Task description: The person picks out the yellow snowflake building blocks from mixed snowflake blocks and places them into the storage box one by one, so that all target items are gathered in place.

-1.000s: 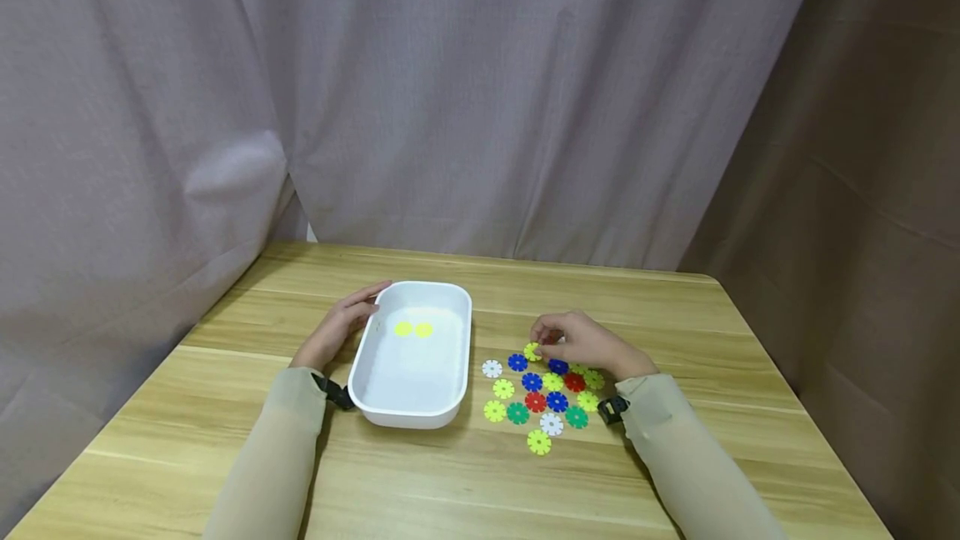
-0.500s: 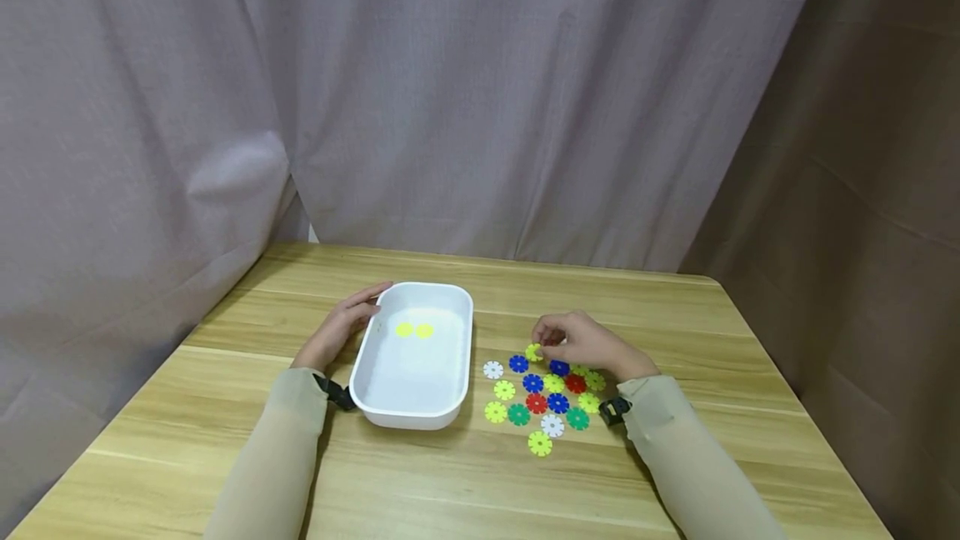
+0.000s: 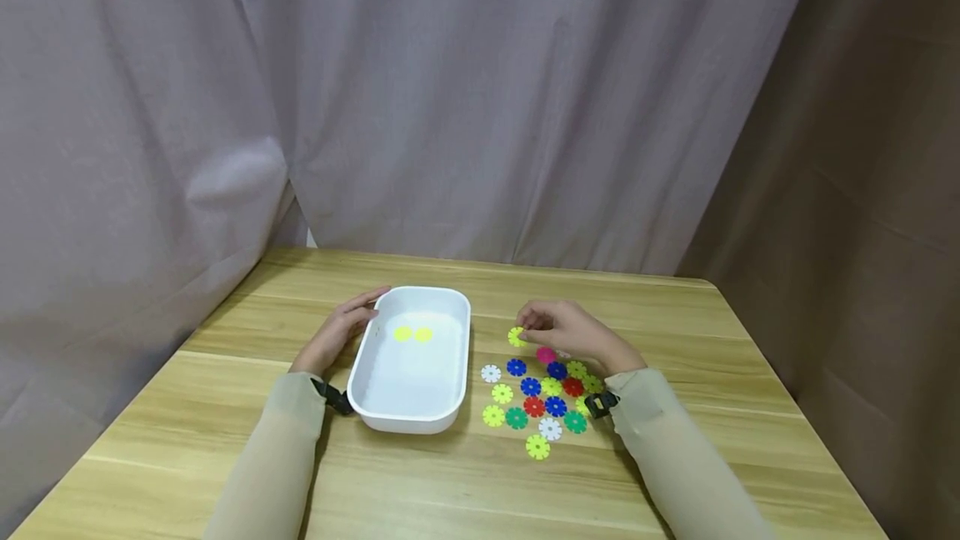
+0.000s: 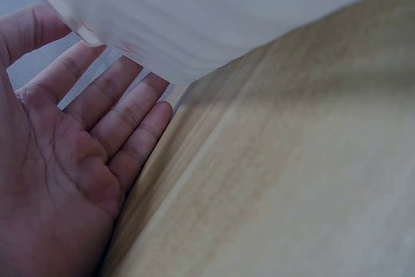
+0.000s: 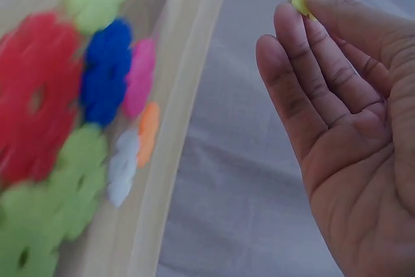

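Yellow notched disc (image 3: 515, 337): pinched at fingertips of right hand (image 3: 576, 333). White tray (image 3: 408, 424): rounded corners, upright, just right of left hand (image 3: 337, 336), touching it. Two yellow discs (image 3: 423, 335): inside, flat, side by side. Loose discs (image 3: 555, 407): mixed colours, spread flat, mostly nearer than right hand.

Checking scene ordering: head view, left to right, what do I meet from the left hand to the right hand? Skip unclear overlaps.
Left hand → white tray → leftmost white disc → pinched yellow disc → right hand.
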Motion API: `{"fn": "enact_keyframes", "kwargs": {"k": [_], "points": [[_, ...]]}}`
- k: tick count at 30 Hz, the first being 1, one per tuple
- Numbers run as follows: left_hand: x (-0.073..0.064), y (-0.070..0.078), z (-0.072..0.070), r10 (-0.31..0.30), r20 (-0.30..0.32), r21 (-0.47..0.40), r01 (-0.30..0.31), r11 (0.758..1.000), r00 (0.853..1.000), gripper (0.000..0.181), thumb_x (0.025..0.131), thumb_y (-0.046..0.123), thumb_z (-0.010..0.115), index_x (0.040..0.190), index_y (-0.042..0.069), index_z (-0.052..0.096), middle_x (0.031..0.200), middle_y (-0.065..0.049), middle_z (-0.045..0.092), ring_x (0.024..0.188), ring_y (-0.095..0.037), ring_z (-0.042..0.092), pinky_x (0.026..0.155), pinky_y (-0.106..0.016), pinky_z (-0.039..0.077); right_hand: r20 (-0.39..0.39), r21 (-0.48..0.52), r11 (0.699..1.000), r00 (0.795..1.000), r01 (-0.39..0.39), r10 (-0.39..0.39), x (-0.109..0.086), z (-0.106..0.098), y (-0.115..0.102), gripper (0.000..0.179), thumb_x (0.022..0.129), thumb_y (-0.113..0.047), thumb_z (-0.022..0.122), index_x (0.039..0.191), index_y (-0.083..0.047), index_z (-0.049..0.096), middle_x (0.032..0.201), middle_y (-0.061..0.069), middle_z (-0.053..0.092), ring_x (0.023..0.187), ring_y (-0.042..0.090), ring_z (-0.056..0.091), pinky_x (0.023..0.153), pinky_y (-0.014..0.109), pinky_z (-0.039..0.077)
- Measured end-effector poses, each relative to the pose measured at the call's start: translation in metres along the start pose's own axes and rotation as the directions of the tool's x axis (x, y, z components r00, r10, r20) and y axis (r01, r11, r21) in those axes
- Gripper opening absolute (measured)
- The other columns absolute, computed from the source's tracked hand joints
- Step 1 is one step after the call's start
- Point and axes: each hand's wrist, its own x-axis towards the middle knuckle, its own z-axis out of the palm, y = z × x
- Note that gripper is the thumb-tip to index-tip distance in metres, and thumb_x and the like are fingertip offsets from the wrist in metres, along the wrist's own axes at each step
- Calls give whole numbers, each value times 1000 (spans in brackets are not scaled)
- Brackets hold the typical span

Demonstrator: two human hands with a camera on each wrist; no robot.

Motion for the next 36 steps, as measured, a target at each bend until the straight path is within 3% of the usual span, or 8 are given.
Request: {"fn": "enact_keyframes", "kwargs": {"k": [6,15,21,31,36], "points": [[0,0,0,-4,-10,-1,4,1000,1000,49,99,21,56,147,26,54,153,2,48,137,-21,47,117,-42,29,18,-30,999,999,31,-30,26,5,-15,10,97,-17,69,106,-21,69,95,-10,71,89,10,67,82,30,57],[0,1,2,21,-7,15,-21,1000,1000,50,99,19,55,149,23,52,154,-1,46,137,-23,47,117,-44,29,65,-30,982,981,184,-182,63,17,-44,10,97,-15,68,106,-15,70,96,-6,71,88,10,67,80,29,57],[-1,2,3,22,-9,13,-22,1000,1000,50,99,18,55,149,21,52,154,-3,46,137,-26,46,117,-45,29,79,-22,975,972,222,-219,83,28,-54,10,96,-14,69,106,-13,69,95,-6,70,89,10,66,79,28,56],[-2,2,2,27,-7,7,-27,1000,1000,50,99,18,55,149,21,52,155,-1,45,138,-24,45,117,-44,30,184,-48,982,968,182,-171,114,41,-60,12,94,-9,71,106,-9,70,94,-1,71,87,10,66,79,25,56],[-2,2,3,23,-7,10,-23,1000,1000,52,98,18,55,149,20,51,155,0,45,139,-22,44,116,-41,31,254,-122,978,958,167,-132,124,47,-64,9,94,-7,69,103,-8,72,93,-2,71,88,10,66,79,24,55]]}}
